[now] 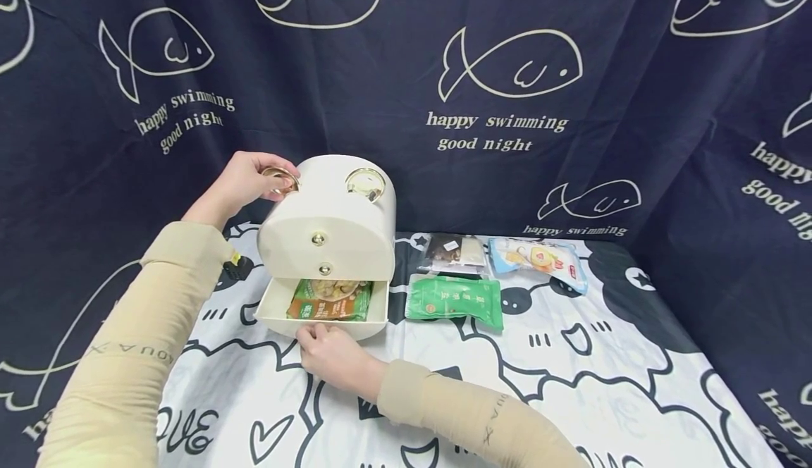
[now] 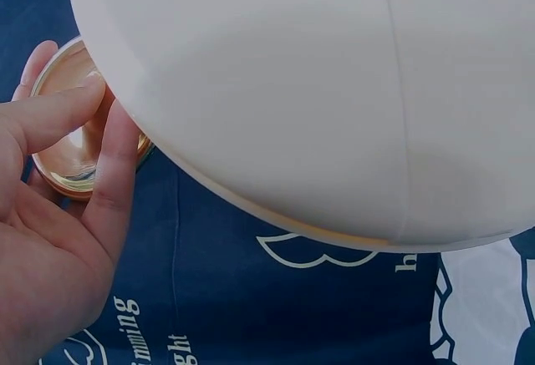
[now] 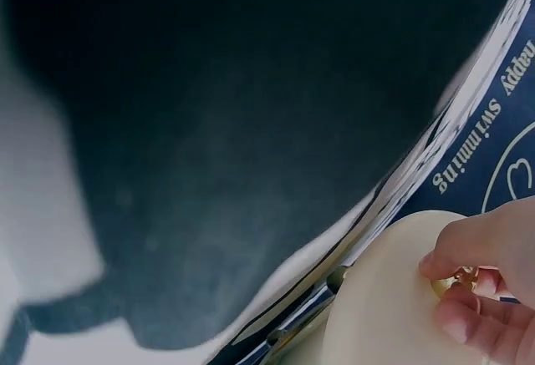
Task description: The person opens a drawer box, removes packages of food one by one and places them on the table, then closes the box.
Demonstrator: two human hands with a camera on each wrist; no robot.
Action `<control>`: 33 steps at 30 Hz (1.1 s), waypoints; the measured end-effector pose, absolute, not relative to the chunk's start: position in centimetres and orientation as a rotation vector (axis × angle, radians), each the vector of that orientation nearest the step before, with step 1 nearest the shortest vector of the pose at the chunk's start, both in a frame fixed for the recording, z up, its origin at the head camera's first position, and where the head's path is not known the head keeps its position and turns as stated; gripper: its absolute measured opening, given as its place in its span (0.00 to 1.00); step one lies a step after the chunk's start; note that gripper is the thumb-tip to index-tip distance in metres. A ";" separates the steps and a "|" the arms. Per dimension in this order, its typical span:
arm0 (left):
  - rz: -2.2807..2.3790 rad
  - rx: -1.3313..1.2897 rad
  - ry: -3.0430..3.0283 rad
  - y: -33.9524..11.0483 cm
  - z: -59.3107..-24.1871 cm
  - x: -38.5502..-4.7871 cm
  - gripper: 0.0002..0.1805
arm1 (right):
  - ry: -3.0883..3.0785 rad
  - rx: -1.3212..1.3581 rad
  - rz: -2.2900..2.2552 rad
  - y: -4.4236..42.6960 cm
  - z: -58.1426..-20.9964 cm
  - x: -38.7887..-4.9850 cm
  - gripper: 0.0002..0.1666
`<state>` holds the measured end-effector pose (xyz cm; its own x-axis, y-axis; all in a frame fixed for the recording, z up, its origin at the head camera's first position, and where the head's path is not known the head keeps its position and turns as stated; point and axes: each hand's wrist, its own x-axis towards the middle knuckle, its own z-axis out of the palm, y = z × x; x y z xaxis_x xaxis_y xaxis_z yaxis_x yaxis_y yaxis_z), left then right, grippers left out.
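A white, rounded drawer cabinet [image 1: 330, 207] stands on the cloth in the head view, with two gold dish-shaped discs on top. My left hand [image 1: 244, 182] grips the left gold disc [image 2: 71, 152], thumb inside the dish and other fingers around its rim. The bottom drawer [image 1: 273, 306] is pulled out, and a green and orange food packet [image 1: 333, 301] lies in it. At the drawer's front, my right hand [image 1: 339, 356] pinches a gold knob [image 3: 458, 280] between thumb and fingers. The two upper drawers show gold knobs and are closed.
Right of the cabinet lie a green packet [image 1: 453, 299], a clear packet with dark contents [image 1: 450, 251] and a blue and white packet [image 1: 539, 260]. A small black object [image 1: 237, 268] sits left of the cabinet. Dark fish-print curtain [image 1: 393, 87] hangs close behind.
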<state>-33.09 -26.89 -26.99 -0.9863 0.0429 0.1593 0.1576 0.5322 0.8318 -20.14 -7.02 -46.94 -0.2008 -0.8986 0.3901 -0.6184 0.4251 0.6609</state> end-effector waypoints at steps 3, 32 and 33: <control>-1.460 -0.177 -2.642 -26.9 -27.0 -33.1 0.11 | -1.915 1.289 -0.481 -6.9 -46.8 -19.7 0.14; -1.492 -0.170 -2.624 -26.8 -27.0 -32.9 0.10 | -2.103 1.446 -0.395 -5.8 -45.1 -18.5 0.09; -1.492 -0.171 -2.622 -26.8 -27.1 -32.9 0.10 | -2.125 1.470 -0.378 -5.7 -44.9 -18.4 0.09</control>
